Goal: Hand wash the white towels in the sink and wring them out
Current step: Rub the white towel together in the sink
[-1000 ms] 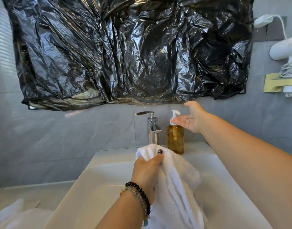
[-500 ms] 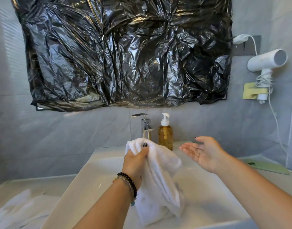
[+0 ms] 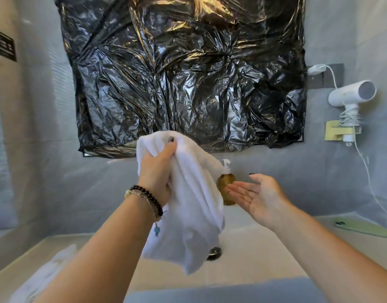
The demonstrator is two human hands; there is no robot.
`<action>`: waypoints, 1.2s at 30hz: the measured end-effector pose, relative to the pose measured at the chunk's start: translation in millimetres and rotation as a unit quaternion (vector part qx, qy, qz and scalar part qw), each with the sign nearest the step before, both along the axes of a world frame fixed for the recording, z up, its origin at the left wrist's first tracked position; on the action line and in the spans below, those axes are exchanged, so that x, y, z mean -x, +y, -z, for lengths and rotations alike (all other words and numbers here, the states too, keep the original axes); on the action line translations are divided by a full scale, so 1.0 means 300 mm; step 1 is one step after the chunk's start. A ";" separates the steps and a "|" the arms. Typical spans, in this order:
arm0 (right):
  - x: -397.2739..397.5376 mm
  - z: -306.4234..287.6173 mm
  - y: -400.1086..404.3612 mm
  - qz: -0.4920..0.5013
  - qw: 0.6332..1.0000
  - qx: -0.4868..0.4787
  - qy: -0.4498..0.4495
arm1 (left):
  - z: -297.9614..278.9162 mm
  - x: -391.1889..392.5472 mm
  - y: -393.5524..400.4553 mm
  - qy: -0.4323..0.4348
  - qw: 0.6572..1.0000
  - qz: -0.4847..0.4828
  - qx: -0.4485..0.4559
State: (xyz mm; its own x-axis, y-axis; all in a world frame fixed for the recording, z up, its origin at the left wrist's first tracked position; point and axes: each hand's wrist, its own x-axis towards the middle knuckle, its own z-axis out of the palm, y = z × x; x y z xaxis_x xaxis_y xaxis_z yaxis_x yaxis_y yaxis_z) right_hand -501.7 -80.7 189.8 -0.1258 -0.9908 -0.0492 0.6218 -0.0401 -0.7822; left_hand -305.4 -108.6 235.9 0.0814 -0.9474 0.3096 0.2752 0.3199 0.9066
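My left hand (image 3: 156, 169) grips the top of a white towel (image 3: 194, 215) and holds it up over the white sink (image 3: 253, 254). The towel hangs down in folds, its lower end above the drain (image 3: 214, 253). To the right of the towel my right hand (image 3: 253, 194) is open, palm up, fingers straight, and holds nothing. An amber soap bottle (image 3: 225, 189) with a white pump stands just behind my right fingertips, partly covered by the towel. More white towel (image 3: 41, 278) lies on the counter at the lower left. The tap is hidden behind the towel.
Crumpled black plastic (image 3: 183, 75) covers the mirror above the sink. A white hair dryer (image 3: 352, 95) hangs in a wall holder at the right, its cord trailing down. A pale green phone (image 3: 360, 229) lies on the counter at the right.
My left hand has lifted the towel higher above the sink. My right hand has come back from the soap pump and now sits open, palm up, beside the towel.
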 end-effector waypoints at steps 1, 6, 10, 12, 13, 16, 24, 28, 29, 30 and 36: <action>-0.009 -0.001 0.008 -0.003 1.000 0.005 -0.004 | 0.013 -0.020 0.002 -0.018 1.000 0.018 0.008; -0.052 0.039 0.027 -0.019 1.000 -0.001 -0.014 | 0.285 -0.081 -0.068 -0.177 0.983 0.049 -0.001; -0.062 0.073 0.029 -0.014 1.000 -0.016 0.004 | 0.445 -0.105 -0.173 -0.358 0.933 -0.002 -0.023; -0.066 0.088 0.030 -0.006 1.000 -0.021 0.016 | 0.442 -0.111 -0.199 -0.407 0.911 -0.054 -0.043; -0.069 0.096 0.029 -0.004 1.000 -0.022 0.020 | 0.424 -0.108 -0.206 -0.410 0.908 -0.072 -0.044; -0.077 0.104 0.014 0.001 1.000 -0.018 0.015 | 0.313 -0.083 -0.180 -0.311 0.946 -0.094 -0.021; -0.106 0.091 -0.031 0.022 0.999 0.004 -0.028 | 0.284 -0.062 -0.189 -0.250 0.958 0.137 -0.024; -0.117 0.136 -0.031 0.016 1.000 -0.021 -0.013 | 0.444 -0.102 -0.204 -0.613 0.790 0.021 -0.007; -0.117 0.149 -0.030 0.014 0.999 -0.030 -0.003 | 0.443 -0.108 -0.194 -0.607 0.794 -0.005 -0.007; -0.118 0.160 -0.031 0.013 0.999 -0.039 0.005 | 0.432 -0.113 -0.193 -0.585 0.810 -0.023 -0.010; -0.101 0.174 -0.037 0.016 0.999 -0.035 0.002 | 0.288 -0.063 -0.139 -0.151 0.988 0.015 0.002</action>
State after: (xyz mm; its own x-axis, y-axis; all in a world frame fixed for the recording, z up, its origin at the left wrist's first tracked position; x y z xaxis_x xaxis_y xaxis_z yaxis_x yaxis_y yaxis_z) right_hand -471.5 -91.8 137.6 -0.1578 -0.9805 -0.1169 0.6177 -0.0057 -0.7864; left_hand -286.6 -150.3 149.5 -0.0428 -0.9470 0.3185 0.0009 0.3188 0.9478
